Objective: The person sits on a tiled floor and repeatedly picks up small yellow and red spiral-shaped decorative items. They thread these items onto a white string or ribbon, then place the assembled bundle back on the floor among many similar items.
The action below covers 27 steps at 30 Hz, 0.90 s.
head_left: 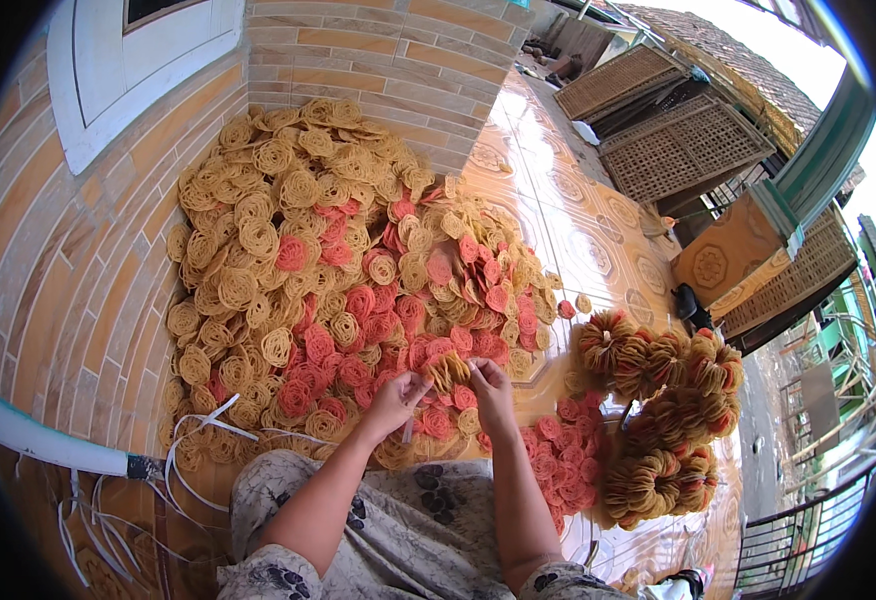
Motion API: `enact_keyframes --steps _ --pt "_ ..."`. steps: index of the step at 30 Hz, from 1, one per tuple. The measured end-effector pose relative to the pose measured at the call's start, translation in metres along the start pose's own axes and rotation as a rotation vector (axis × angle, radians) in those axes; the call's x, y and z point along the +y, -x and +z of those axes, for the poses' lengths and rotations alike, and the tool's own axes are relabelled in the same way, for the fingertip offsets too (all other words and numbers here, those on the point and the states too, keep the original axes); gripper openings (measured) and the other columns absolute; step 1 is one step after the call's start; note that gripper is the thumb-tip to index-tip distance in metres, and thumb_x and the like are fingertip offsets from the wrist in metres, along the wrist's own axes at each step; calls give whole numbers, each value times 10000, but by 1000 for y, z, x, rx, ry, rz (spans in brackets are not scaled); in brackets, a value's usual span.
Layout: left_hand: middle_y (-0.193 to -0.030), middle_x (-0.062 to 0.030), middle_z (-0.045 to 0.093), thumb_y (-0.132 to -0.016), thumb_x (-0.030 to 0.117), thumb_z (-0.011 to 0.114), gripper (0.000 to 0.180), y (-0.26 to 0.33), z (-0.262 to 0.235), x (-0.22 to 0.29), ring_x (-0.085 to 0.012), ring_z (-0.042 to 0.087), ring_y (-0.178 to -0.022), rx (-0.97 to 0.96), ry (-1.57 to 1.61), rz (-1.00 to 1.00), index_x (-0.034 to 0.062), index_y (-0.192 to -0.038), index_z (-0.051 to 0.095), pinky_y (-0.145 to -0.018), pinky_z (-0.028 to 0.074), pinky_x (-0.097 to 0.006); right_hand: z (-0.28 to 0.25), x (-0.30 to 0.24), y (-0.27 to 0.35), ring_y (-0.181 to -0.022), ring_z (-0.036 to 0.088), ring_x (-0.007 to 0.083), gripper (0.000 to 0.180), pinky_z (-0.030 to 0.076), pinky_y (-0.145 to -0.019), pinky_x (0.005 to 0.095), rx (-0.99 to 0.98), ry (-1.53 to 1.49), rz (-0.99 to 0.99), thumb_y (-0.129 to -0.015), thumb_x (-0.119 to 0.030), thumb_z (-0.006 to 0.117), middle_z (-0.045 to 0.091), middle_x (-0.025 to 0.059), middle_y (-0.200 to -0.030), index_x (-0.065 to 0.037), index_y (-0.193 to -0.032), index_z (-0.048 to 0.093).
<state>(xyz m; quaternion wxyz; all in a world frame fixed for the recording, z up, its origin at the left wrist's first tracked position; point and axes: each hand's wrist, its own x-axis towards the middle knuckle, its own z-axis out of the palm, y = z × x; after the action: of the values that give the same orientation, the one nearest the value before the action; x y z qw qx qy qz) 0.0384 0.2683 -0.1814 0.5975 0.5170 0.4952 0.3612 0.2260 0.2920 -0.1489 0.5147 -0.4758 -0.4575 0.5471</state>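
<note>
I see both hands low over the tiled floor (578,230), at the near edge of a big heap of coiled crackers (328,290), yellow and pink. My left hand (396,398) and right hand (493,392) are each closed on one end of a small stack of yellow crackers (448,370), held between them just above the heap. Tied cracker bundles (673,410) lie to the right on the floor. White strips (193,445) trail by the brick wall (68,290) on the left.
</note>
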Motion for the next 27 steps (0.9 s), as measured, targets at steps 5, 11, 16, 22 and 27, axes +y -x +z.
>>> enact_keyframes --steps 5,11,16,22,27 --pt "-948 -58 650 -935 260 628 303 3 7 4 -121 607 -869 95 47 64 -21 -1047 600 -775 476 -273 2 5 0 -810 565 74 142 470 -788 254 0 -17 -7 -966 -149 566 610 -1 -870 -14 -963 606" --pt "-996 -133 660 -869 388 692 508 -1 12 -2 -200 649 -921 145 6 118 -44 -1090 543 -806 511 -327 2 8 0 -821 543 67 141 448 -787 241 -15 11 -30 -965 -141 572 614 2 -891 -5 -971 608" --pt "-1072 -161 645 -846 471 686 631 7 13 3 -242 638 -989 201 -71 149 -43 -1157 494 -903 482 -359 6 13 -1 -825 552 64 132 449 -783 223 -78 96 -95 -967 -122 561 620 6 -914 -3 -994 611" --pt "-1232 -218 566 -862 508 641 712 7 13 11 -270 587 -1116 200 -26 81 -52 -1251 433 -948 458 -389 14 -1 5 -841 590 134 125 460 -777 289 -49 240 -87 -917 -109 628 644 52 -927 6 -968 623" --pt "-1363 -144 479 -879 418 654 615 5 -3 29 -251 515 -1211 265 -362 562 45 -1318 440 -992 422 -360 15 -39 13 -931 593 264 76 443 -837 358 -167 777 -517 -840 -54 668 647 100 -951 -9 -898 649"
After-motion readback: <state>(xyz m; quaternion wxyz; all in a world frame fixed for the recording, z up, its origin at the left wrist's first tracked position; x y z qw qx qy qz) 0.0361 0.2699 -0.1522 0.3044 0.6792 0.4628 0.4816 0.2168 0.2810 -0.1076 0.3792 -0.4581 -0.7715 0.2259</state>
